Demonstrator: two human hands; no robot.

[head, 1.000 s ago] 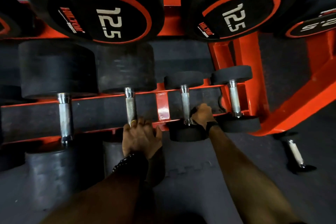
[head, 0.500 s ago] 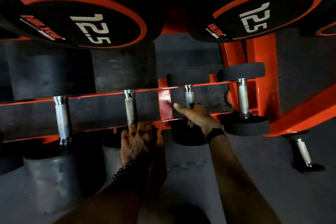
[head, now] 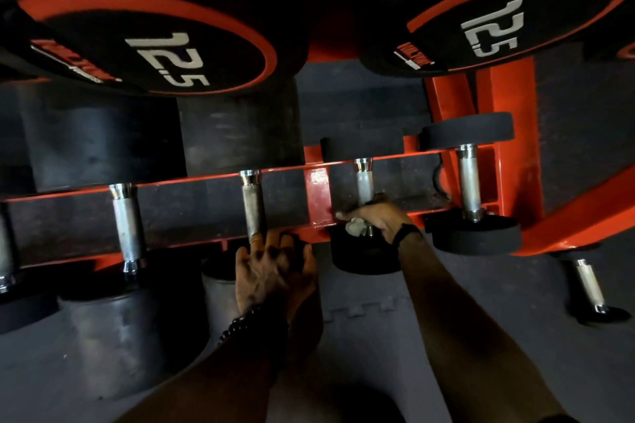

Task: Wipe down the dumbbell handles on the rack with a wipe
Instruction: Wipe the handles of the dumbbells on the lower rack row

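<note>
Since half a second ago our right hand (head: 376,216) has slid down the handle (head: 364,182) of the small dumbbell (head: 364,247), and the wipe (head: 355,226) now shows as a pale crumpled lump under the thumb; the camera has also come a little closer to the rack (head: 318,196).

Nearest to us, the left hand (head: 271,268) lies on the front end of the neighbouring dumbbell, fingers only loosely bent. One finger with a ring reaches up beside the lower end of that handle (head: 253,203). We think this hand is there for support while we lean in, and its grip holds nothing.

A little further, the right hand's grip is closed around the wipe and the low end of the handle, near the front weight. The index finger points left toward the orange bracket. We judge that wrapping the wipe around the bar lets one stroke clean all sides.

Behind, the bare upper part of this handle runs up to the orange rail. To the right stands another small dumbbell (head: 469,182), apparently still to do. Farthest, two big weights marked 12.5 (head: 165,55) hang over on the upper shelf.
</note>
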